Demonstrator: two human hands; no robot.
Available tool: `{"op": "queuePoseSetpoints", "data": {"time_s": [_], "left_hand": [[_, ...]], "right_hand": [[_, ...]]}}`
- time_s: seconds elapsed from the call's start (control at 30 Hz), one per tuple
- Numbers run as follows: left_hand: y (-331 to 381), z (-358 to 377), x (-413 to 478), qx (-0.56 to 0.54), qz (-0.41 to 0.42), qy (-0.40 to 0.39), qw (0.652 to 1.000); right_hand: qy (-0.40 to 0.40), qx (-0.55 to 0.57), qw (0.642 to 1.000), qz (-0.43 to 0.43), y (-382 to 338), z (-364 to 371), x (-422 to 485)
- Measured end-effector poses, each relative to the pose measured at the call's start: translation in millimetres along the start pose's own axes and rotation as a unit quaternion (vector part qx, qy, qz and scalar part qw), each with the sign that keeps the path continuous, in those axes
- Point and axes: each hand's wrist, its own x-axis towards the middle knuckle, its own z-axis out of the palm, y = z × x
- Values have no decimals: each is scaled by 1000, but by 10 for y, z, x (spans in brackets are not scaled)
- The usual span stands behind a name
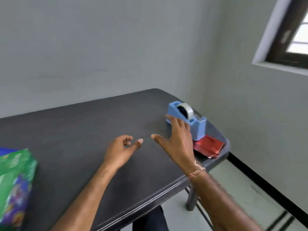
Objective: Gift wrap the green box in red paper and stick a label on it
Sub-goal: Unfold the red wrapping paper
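Observation:
The green box, printed with blue and purple pictures, lies at the table's left edge, partly cut off by the frame. Folded red paper rests at the right corner of the table, just in front of a blue tape dispenser. My right hand is spread open over the table, its fingers reaching the dispenser's near side. My left hand hovers mid-table with loosely curled fingers and holds nothing. No label is visible.
The dark grey table stands against a grey wall, and its right corner drops off near the red paper. A table leg and pale floor show below. A window is at the upper right.

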Motion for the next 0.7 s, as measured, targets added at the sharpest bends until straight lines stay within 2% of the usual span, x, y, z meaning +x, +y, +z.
{"op": "queuePoseSetpoints", "data": {"time_s": [0.1, 0.23, 0.43, 0.7], "left_hand": [[216, 560, 293, 29, 9, -48, 998], [487, 1117, 536, 63, 3, -94, 994], [839, 1603, 803, 159, -30, -69, 984], [819, 1667, 986, 184, -60, -62, 979]], "right_hand": [[82, -80, 992, 61, 454, -222, 139], [39, -24, 988, 151, 950, -372, 318], [12, 72, 980, 183, 1199, -377, 518], [40, 78, 976, 201, 1244, -316, 645]]}}
